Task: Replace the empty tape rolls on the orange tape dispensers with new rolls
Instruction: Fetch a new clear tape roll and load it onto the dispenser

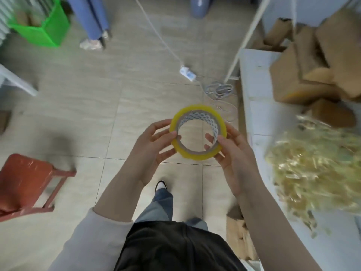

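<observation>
Both forearms are rising from the lower frame to centre, left hand (150, 147) and right hand (234, 161) pinching a tape roll (195, 155) between curled fingers (164, 137).

**Gloss Against Matt**

The tape roll (197, 155) is glossy, translucent yellow film wound on a matt card core. The floor (78, 114) tiles look smooth. The red stool (25, 178) shines. The crate (46, 28) is green plastic and the boxes (312, 65) are matt brown cardboard.

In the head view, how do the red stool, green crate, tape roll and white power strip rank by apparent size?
1. red stool
2. green crate and tape roll look alike; the roll is nearer, so unranked
3. white power strip
</observation>
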`<state>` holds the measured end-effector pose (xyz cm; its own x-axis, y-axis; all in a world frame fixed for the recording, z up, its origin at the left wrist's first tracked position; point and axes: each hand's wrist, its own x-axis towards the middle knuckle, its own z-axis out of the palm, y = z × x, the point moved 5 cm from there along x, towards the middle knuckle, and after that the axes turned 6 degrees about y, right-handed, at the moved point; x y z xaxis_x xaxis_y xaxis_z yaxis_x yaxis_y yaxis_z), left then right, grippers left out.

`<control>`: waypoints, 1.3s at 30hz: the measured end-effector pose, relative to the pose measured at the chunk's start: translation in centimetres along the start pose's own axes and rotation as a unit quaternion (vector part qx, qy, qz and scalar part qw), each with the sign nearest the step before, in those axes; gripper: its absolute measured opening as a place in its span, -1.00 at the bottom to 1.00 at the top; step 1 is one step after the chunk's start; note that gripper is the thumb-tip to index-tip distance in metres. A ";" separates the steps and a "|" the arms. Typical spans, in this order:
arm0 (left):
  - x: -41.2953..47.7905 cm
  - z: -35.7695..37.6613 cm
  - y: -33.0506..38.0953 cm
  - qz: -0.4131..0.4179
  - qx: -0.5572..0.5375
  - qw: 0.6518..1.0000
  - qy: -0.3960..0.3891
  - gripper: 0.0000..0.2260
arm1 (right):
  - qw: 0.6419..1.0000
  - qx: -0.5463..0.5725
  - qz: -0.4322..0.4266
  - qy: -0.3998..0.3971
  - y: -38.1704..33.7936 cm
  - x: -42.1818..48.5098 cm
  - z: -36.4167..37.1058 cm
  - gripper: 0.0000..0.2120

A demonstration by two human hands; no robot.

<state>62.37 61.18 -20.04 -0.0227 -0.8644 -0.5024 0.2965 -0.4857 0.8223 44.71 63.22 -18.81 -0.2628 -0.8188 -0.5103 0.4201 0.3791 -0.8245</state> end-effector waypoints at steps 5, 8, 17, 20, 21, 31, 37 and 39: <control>4.0 -6.7 1.6 -0.010 -0.021 0.998 0.061 -0.72 | 0.997 -0.046 0.048 -0.040 2.9 4.3 7.6 -0.64; 6.1 -8.4 2.6 -0.021 -0.026 0.997 0.075 -0.75 | 0.995 -0.062 0.060 -0.051 3.1 6.4 10.3 -0.65; 15.7 -7.0 6.5 -0.043 -0.016 0.997 0.054 -0.73 | 0.994 -0.074 0.073 -0.026 -0.1 15.3 13.9 -0.63; 20.2 -5.3 8.8 -0.039 0.002 0.999 0.037 -0.73 | 0.996 -0.068 0.057 -0.025 -2.5 19.5 14.6 -0.63; 21.7 -4.6 9.7 -0.036 0.005 0.999 0.034 -0.73 | 0.996 -0.067 0.053 -0.026 -3.5 21.1 14.9 -0.63; 34.3 1.2 17.9 -0.023 0.025 0.999 0.016 -0.78 | 0.998 -0.041 0.036 -0.030 -12.0 34.1 18.9 -0.65; 42.6 2.5 22.2 -0.027 0.035 0.999 0.002 -0.75 | 0.999 -0.035 0.024 -0.022 -15.2 41.3 22.6 -0.66; 45.6 3.0 23.9 -0.026 0.045 0.999 -0.013 -0.72 | 0.999 -0.032 0.013 -0.011 -16.6 43.7 23.8 -0.68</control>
<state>65.60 9.77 -22.51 -0.0605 -0.8398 -0.5395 0.2071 -0.5393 0.8162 46.89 10.84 -21.62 -0.2334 -0.8174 -0.5267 0.3697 0.4264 -0.8255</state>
